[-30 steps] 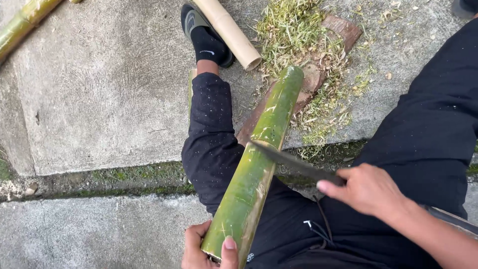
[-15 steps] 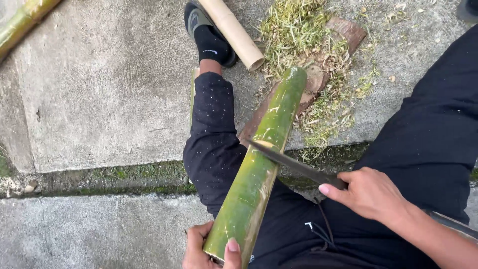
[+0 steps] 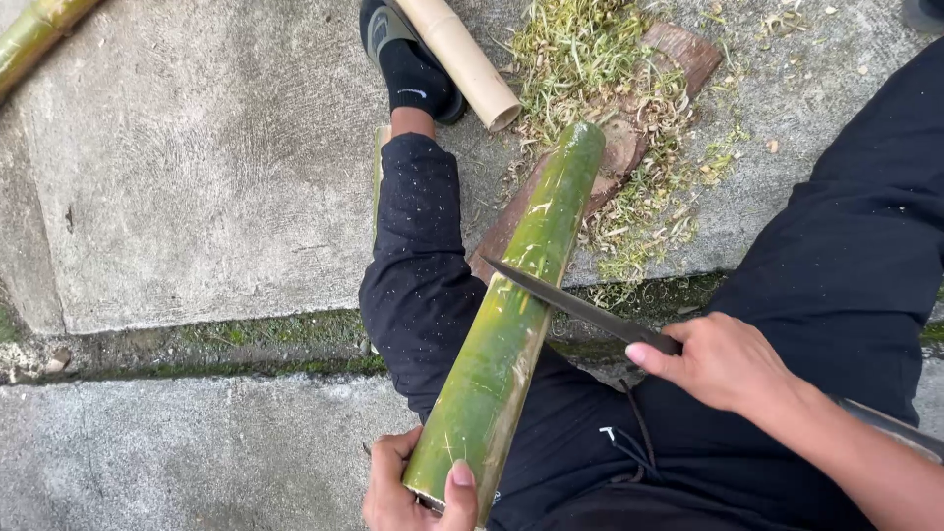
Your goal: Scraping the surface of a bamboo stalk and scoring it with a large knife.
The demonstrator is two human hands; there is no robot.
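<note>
The knife [image 3: 580,307] handle is hidden inside the right hand [image 3: 723,362]; the left hand [image 3: 413,490] is cut off at six o'clock.

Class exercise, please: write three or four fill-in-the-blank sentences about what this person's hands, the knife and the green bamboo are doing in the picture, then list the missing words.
1. The right hand holds a dark ______ whose blade lies across the green bamboo pole.
2. The left hand has its grip on the ______ end of the pole, the end closest to the camera.
3. The pole's far end rests on a brown slab of ______ strewn with green shavings.
4. The ground under the person is grey ______.

Missing words: knife; near; wood; concrete
</note>
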